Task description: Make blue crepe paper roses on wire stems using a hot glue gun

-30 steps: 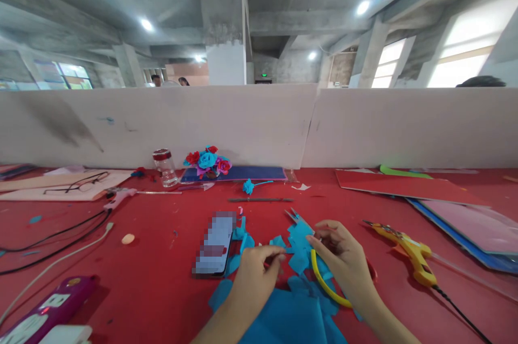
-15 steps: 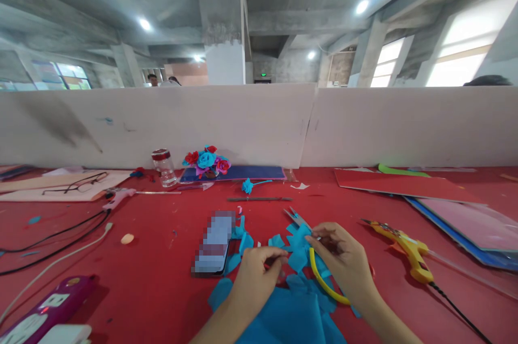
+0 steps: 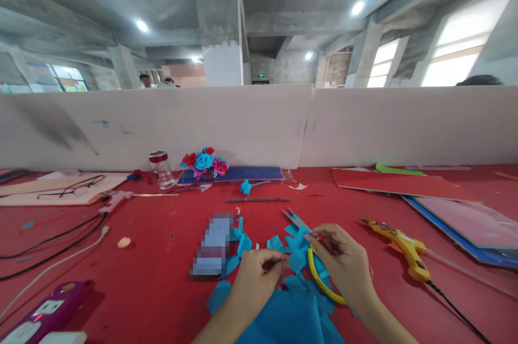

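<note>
My left hand (image 3: 259, 279) is closed in a pinch above the blue crepe paper (image 3: 283, 314); whatever is between its fingertips is too small to make out. My right hand (image 3: 343, 260) is over the scissors (image 3: 324, 284), with thumb and fingers curled together. The hand hides the middle of the scissors, so I cannot tell whether it grips them or pinches something small. The scissors' blades point away to the left, and their yellow handle curves below the hand. Cut blue petals (image 3: 298, 259) lie between and around both hands.
Left of my hands are a phone (image 3: 213, 247) and a purple power strip (image 3: 48, 309). A yellow glue gun (image 3: 404, 249) lies on the right. Farther back are a blue paper flower (image 3: 245, 187), a dark stick (image 3: 259, 200), a flower bunch (image 3: 204, 162) and a glass jar (image 3: 162, 171).
The view has shifted slightly. Both hands keep nearly the same pose and place, with the right fingers moving a little. The paper and scissors lie as before.
</note>
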The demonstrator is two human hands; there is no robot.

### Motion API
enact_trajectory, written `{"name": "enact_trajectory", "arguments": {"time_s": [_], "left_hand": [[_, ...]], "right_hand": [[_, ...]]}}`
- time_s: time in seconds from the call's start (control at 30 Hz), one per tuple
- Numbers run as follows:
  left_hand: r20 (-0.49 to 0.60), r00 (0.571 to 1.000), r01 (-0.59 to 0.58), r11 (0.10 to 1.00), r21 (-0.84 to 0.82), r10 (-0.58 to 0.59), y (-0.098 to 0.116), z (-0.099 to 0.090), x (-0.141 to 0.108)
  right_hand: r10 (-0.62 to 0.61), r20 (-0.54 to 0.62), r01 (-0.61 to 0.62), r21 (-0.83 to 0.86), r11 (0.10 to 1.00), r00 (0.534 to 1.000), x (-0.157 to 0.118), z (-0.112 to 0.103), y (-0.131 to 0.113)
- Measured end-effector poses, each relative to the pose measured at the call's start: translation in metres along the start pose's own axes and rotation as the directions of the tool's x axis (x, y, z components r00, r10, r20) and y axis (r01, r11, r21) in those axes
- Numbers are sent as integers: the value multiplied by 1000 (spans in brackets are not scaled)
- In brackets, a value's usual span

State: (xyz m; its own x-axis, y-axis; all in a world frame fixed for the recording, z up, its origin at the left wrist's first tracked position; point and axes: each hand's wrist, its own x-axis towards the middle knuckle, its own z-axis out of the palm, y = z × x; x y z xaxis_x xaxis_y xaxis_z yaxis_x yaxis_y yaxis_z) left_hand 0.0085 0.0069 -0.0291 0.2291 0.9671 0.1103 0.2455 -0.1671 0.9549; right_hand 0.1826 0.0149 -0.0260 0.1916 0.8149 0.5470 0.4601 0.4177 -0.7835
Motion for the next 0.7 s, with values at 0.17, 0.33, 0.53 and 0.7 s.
{"name": "enact_trajectory", "arguments": {"time_s": [0.17,0.33,0.53,0.7], "left_hand": [[-13,999,-44,997,56,44,1,-1,-1],[-34,997,-70,992,108,74,4,-2,-2],[-36,997,-67,990,121,72,5,-2,-3],[-21,998,-63,992,114,66,6,-2,-3]], "right_hand": [[-19,-17,17,-59,998,1000,0,1,-2],[-109,-27,104,-151,983,994,-1,0,-6],[-239,-22,226,-254,941,971,-1,-1,-3],[-333,-31,314,-257,914,943,1,-2,-5]]}}
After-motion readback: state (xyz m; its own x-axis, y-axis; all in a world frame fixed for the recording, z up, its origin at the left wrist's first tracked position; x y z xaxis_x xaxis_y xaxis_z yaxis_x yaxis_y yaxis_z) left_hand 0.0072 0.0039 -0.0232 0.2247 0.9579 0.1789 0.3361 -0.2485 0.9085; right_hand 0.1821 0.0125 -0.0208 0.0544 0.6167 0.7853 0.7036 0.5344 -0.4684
